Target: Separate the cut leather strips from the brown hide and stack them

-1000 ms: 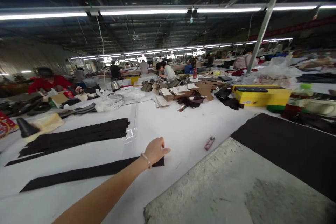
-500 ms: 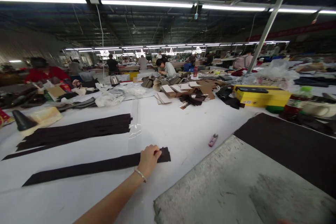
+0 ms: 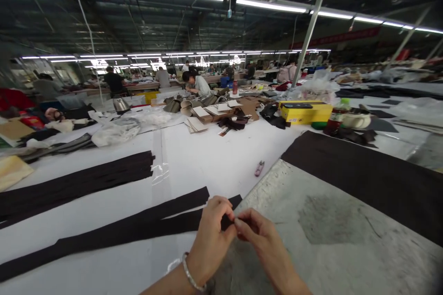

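Note:
My left hand, with a bracelet at the wrist, and my right hand meet fingertip to fingertip over the table's front part. Both are closed in a pinch at the end of a dark fabric strip, which shows between and behind the fingers. The exact spot they grip is partly hidden by the fingers. A second strip end fans away from it just left of my hands. Farther left lies a stack of dark strips. Beyond my hands rests a small pair of pink thread snips.
A grey board covers the right front, with a large dark fabric sheet across it. Behind stand a yellow box, a bottle, card pieces and plastic bags. A person bends over a table farther back.
My right hand has come up to meet the left at the strip's end. The strip has split into two diverging ends. The view has turned to the right.

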### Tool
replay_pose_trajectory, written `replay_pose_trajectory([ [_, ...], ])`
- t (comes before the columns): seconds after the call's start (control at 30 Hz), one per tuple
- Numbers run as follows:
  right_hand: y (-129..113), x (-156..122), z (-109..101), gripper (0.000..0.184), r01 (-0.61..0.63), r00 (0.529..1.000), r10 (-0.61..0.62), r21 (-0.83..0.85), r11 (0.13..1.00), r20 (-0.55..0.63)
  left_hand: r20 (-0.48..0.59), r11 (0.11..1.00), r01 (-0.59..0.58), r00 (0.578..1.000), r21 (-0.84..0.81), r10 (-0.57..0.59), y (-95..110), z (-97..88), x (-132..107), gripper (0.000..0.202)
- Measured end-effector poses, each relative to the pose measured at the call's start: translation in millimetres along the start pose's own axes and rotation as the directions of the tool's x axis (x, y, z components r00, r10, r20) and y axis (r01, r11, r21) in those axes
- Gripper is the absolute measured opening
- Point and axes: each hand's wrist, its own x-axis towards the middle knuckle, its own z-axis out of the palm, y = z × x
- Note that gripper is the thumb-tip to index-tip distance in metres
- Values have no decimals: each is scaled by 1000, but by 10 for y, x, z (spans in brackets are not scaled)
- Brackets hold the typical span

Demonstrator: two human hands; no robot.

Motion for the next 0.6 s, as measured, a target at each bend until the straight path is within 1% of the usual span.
replay_pose_trajectory([
  [0.07,0,-34,-34,29,-3,998,1,-28,1000,-62,130,992,17,992,-124,0,44,12,15,16],
  [0.1,-14,-64,-75,29,-8,997,4,-58,998,-81,216,982,53,976,-183,-12,59,5,39,23],
  [0.13,-36,-98,-128,29,-15,996,7,-90,996,-89,309,967,104,951,-233,-28,68,-7,73,33],
  [0.17,-62,-134,-190,29,-22,995,11,-121,992,-94,403,950,160,914,-267,-40,68,-22,113,44],
  [0.2,-88,-171,-262,30,-30,995,16,-145,989,-99,488,938,206,872,-280,-45,57,-36,157,49],
  [0.23,-110,-207,-341,31,-39,994,23,-163,986,-103,560,933,236,827,-271,-47,34,-50,202,47],
  [0.3,-124,-281,-520,32,-50,990,23,-197,979,-137,669,942,264,741,-207,-60,-46,-73,286,30],
  [0.33,-112,-321,-619,33,-59,987,22,-230,971,-161,707,951,265,703,-160,-77,-100,-84,321,23],
  [0.37,-88,-365,-722,32,-74,983,25,-270,960,-182,732,959,259,674,-111,-98,-159,-99,353,20],
  [0.43,-7,-464,-945,32,-120,974,43,-345,931,-224,766,968,248,628,-28,-139,-275,-147,407,20],
  [0.5,103,-582,-1194,34,-179,959,73,-386,905,-274,789,972,234,591,27,-164,-370,-230,462,19],
  [0.57,222,-717,-1477,37,-221,939,96,-368,903,-330,807,969,238,560,59,-187,-436,-345,527,18],
  [0.6,279,-791,-1632,40,-240,925,102,-355,904,-366,810,966,250,551,71,-202,-460,-409,564,18],
])
